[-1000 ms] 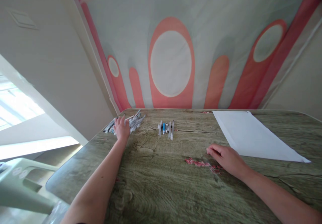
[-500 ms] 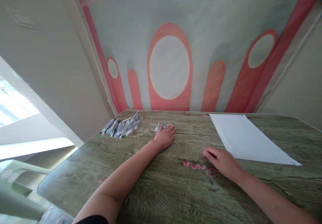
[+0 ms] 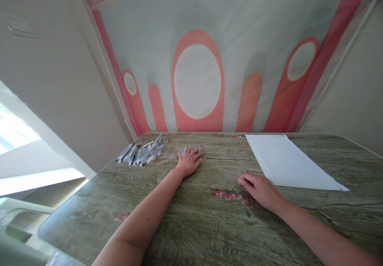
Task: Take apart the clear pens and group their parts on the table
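Observation:
My left hand lies palm down with its fingers spread over a small group of pens near the table's far side. Only the ends of these pens show past the fingers; the rest is covered. To the left of that hand is a larger loose pile of slim, clear-barrelled pens. My right hand rests on the wood-patterned table with its fingers curled closed, and no object shows in it. Just beyond it, to the right, lies a large white sheet.
A wall with a pink and pale printed covering rises behind the table's far edge. At the lower left stands a pale green plastic stool, beside the table's rounded corner. Pink flower prints decorate the tabletop.
The fingers of my left hand have spread wider over the small group of pens. My right hand stays curled in about the same place. The whole view has shifted slightly.

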`<state>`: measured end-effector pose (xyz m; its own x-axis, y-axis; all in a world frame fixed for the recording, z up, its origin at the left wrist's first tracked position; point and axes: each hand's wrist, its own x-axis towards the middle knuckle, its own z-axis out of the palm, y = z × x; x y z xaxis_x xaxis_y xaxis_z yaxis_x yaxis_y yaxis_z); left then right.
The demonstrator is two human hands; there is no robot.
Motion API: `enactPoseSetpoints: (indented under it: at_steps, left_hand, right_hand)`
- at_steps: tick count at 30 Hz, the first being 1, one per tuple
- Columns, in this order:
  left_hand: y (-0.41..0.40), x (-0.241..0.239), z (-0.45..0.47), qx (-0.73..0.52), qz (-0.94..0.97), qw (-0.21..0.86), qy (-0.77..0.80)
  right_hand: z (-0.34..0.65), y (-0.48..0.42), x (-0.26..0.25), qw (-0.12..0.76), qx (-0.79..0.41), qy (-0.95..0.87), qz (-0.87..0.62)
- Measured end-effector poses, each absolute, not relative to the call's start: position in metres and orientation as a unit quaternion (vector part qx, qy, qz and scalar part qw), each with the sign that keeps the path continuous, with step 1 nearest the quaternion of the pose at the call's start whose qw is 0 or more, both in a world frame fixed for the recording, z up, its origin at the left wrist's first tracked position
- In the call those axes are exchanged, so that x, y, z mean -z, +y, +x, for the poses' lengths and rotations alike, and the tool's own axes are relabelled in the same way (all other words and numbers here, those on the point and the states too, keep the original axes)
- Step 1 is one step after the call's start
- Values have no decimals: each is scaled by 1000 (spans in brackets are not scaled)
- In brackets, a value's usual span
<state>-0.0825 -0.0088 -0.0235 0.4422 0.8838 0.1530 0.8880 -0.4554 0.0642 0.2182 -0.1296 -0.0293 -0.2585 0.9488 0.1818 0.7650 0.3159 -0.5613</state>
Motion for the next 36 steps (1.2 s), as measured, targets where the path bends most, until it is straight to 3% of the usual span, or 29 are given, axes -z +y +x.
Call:
enactPoseSetpoints:
  at_steps: [16, 23, 29, 36]
  left_hand:
    - [0, 32, -94, 84, -842, 33, -531]
    - [6, 29, -108, 74, -843, 20, -533]
    - [18, 26, -145, 76, -852, 11, -518]
    - [36, 26, -198, 91, -856, 14, -509]
  right_hand:
    - [218, -131, 30, 271, -174, -771, -550]
    - [239, -123, 26, 323, -13, -737, -594]
    - [275, -106, 36, 239, 71, -731, -635]
    - [284, -102, 45, 153, 77, -694, -699]
